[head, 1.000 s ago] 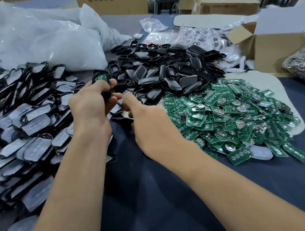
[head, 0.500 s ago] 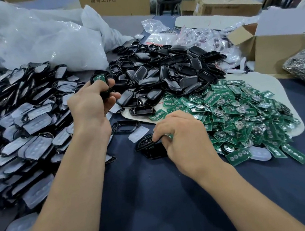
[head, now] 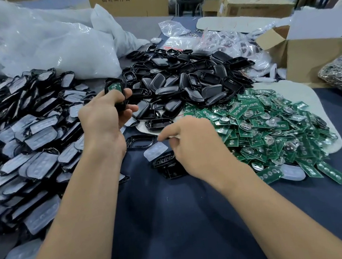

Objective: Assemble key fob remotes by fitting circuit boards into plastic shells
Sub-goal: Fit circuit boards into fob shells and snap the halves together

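Over dark cloth (head: 177, 225), black shell (head: 119, 105), green board (head: 114, 87) inside

Navy-clothed table (head: 177, 225) — heaped black shells (head: 192, 83), green circuit boards (head: 262, 124).

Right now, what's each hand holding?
Left hand: grips a black shell with a green board inside.
Right hand: fingers curled; cannot tell if it holds anything.

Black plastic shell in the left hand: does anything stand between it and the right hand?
Nothing visible does. The left hand grips the black plastic shell with a green board inside. The right hand is lower, to its right. A black oval frame and a translucent button pad lie flat on the dark cloth under that gap.
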The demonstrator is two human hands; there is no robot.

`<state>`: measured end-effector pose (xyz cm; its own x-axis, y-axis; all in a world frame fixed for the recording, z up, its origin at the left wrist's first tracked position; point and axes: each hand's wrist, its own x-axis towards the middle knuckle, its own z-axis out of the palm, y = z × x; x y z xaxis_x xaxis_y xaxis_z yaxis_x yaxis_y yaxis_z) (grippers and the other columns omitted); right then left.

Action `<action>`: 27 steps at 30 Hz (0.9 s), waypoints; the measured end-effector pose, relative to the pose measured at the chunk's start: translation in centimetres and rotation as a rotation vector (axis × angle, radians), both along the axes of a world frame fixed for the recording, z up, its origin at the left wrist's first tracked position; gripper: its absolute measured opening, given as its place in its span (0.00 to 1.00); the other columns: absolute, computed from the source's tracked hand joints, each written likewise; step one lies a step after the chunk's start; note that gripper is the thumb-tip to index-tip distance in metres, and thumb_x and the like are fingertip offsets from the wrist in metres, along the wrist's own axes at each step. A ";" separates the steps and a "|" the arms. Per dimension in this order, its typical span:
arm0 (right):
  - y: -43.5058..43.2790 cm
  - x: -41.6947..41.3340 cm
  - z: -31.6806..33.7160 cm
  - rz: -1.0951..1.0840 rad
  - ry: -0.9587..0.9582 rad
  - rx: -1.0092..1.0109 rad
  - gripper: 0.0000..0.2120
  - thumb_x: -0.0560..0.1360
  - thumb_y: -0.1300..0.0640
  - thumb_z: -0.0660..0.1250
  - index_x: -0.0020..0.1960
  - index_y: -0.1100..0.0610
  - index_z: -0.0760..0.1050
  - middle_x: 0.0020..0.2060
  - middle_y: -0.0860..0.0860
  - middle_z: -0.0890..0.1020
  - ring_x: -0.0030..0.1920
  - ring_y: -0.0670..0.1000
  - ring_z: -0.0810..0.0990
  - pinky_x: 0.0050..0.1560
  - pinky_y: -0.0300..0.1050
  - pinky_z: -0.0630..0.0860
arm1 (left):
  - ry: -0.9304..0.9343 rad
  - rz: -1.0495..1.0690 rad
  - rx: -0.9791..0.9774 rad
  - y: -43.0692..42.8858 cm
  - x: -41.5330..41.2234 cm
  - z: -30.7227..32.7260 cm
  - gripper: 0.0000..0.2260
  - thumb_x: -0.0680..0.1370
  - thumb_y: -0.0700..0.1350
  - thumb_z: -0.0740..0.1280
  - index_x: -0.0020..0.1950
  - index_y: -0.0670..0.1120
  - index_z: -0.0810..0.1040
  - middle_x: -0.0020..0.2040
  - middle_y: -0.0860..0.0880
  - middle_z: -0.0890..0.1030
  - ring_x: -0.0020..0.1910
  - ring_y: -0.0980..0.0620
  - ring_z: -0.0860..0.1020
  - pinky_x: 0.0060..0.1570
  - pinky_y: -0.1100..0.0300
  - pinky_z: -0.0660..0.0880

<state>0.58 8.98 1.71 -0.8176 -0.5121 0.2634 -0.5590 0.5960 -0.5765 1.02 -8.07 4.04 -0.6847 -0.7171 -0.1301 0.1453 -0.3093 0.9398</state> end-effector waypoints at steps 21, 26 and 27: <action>0.7 1.1 -0.1 0.108 0.093 0.231 0.08 0.74 0.61 0.71 0.47 0.51 0.87 0.44 0.50 0.87 0.49 0.57 0.83 0.53 0.51 0.78 | -0.008 -0.029 0.003 0.1 0.2 0.2 0.08 0.76 0.33 0.65 0.41 0.42 0.83 0.41 0.47 0.87 0.28 0.53 0.79 0.28 0.67 0.74; 1.0 1.1 -1.8 0.111 0.114 0.174 0.09 0.76 0.63 0.66 0.45 0.54 0.85 0.43 0.48 0.86 0.48 0.55 0.79 0.54 0.50 0.76 | -0.008 -0.030 -0.003 0.1 0.3 0.3 0.08 0.76 0.33 0.66 0.42 0.41 0.82 0.41 0.47 0.87 0.27 0.53 0.79 0.28 0.67 0.74; 1.1 1.1 -1.9 0.096 0.147 0.114 0.10 0.75 0.65 0.68 0.45 0.55 0.86 0.43 0.48 0.87 0.48 0.55 0.80 0.53 0.50 0.78 | -0.009 -0.029 -0.007 0.2 0.2 0.3 0.08 0.76 0.33 0.66 0.41 0.41 0.83 0.41 0.47 0.87 0.27 0.53 0.79 0.28 0.67 0.74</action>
<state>1.68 10.08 -0.21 -0.7205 -0.6195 0.3118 -0.6896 0.5926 -0.4162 1.27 -7.92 4.33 -0.7044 -0.6976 -0.1313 0.1279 -0.3066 0.9432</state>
